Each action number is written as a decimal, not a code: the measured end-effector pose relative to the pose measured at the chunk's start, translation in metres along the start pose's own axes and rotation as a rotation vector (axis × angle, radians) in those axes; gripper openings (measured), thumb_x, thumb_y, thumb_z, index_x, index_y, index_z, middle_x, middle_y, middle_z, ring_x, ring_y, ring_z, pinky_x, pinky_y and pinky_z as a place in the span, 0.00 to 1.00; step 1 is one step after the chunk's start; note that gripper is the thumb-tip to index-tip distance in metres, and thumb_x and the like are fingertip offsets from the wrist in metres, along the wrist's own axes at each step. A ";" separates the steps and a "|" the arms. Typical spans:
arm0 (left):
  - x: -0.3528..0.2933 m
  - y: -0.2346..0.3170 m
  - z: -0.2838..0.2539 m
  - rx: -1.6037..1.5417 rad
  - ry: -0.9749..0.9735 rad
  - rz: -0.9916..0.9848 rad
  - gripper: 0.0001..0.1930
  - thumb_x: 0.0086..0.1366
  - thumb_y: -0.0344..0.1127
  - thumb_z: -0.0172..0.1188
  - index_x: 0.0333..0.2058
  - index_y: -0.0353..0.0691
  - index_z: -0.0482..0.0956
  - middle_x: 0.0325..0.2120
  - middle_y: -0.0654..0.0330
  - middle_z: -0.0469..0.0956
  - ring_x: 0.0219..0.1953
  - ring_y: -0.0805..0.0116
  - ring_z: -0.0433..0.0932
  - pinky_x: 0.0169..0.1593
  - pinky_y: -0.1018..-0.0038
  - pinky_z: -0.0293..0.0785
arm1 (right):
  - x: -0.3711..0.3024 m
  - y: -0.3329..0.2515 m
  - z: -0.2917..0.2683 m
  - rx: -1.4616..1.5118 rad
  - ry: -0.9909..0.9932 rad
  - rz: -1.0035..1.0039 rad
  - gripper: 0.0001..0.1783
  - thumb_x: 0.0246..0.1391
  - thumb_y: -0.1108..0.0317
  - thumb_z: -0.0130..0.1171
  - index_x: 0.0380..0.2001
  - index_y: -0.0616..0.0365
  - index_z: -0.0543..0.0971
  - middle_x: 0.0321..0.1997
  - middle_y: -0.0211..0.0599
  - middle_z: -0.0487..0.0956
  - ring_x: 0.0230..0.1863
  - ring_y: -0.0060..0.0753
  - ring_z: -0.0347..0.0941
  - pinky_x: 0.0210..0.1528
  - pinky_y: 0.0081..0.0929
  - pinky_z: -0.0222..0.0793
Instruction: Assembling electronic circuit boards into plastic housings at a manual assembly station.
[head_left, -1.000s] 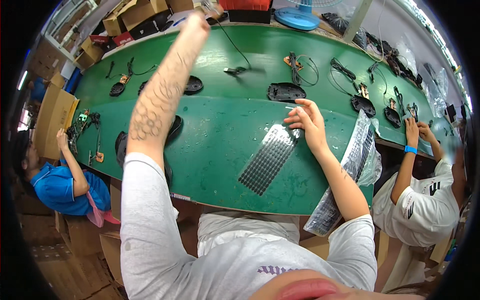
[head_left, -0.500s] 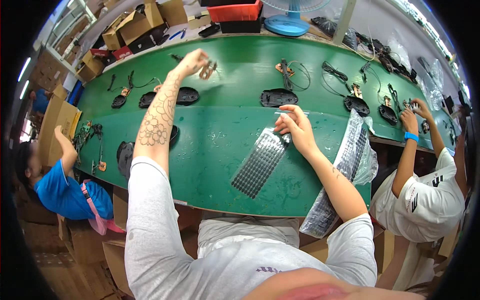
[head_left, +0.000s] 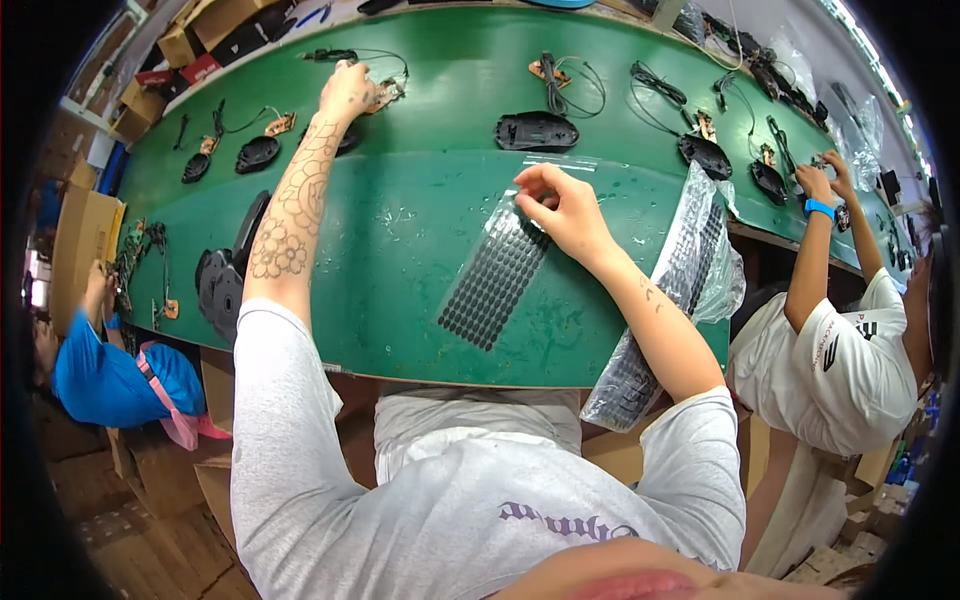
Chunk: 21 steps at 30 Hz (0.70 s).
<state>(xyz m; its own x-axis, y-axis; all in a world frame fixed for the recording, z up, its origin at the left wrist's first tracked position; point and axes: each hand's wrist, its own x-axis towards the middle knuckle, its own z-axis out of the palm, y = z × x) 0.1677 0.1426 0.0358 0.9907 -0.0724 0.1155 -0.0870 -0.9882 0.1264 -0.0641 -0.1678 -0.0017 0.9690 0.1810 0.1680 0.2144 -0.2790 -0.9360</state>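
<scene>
Lying flat on the green table (head_left: 400, 260), near its front edge and about the middle, is a long clear plastic sheet (head_left: 497, 272) covered with rows of small dark round pads, so it looks dotted and a little glossy. The right hand (head_left: 560, 205) rests on the far end of this sheet, with the fingertips pinched together on its upper corner. Just beyond this hand sits a black mouse shell (head_left: 536, 131), smooth and oval, with a matte surface.

The left hand (head_left: 347, 90) is stretched far out toward the back edge of the table. Its fingers are closed on a small brown circuit board (head_left: 385, 93) with a thin black cable (head_left: 375, 55) curling from it. The forearm carries a flower-pattern tattoo.

At the right front corner a stack of the same dotted sheets, wrapped in a crinkled clear bag (head_left: 675, 290), hangs partly over the table edge. More black shells (head_left: 258, 153) and little brown boards with cables lie along the left side and the back right side of the table. A person in a white shirt (head_left: 840, 360) works at the right edge with both hands raised over small parts, and a person in a blue shirt (head_left: 100, 370) sits at the left edge. Brown cardboard boxes (head_left: 80, 235) stand beyond the left corner.
</scene>
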 end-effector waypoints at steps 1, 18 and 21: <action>-0.005 0.000 -0.003 0.089 0.073 0.001 0.26 0.55 0.36 0.53 0.53 0.32 0.73 0.45 0.43 0.77 0.45 0.51 0.78 0.48 0.64 0.76 | 0.000 -0.002 0.001 -0.067 -0.016 -0.013 0.14 0.50 0.73 0.61 0.42 0.57 0.76 0.30 0.30 0.79 0.30 0.24 0.74 0.33 0.22 0.69; -0.066 -0.033 -0.010 -0.047 -0.168 -0.110 0.34 0.54 0.51 0.62 0.58 0.38 0.71 0.51 0.47 0.74 0.51 0.51 0.75 0.56 0.63 0.70 | -0.010 -0.024 0.018 -0.406 0.039 -0.038 0.15 0.46 0.76 0.64 0.39 0.55 0.75 0.28 0.27 0.78 0.29 0.25 0.71 0.34 0.24 0.69; -0.067 -0.029 -0.007 -0.110 -0.119 -0.140 0.31 0.54 0.51 0.63 0.54 0.39 0.75 0.50 0.50 0.75 0.52 0.53 0.74 0.56 0.64 0.69 | -0.008 -0.019 0.019 -0.342 0.013 0.048 0.13 0.46 0.75 0.63 0.37 0.53 0.73 0.27 0.25 0.77 0.31 0.27 0.71 0.36 0.27 0.68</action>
<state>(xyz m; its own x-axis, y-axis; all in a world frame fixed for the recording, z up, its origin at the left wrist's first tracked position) 0.1029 0.1774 0.0308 0.9987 0.0431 -0.0268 0.0483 -0.9694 0.2408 -0.0787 -0.1463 0.0093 0.9800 0.1487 0.1321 0.1950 -0.5875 -0.7854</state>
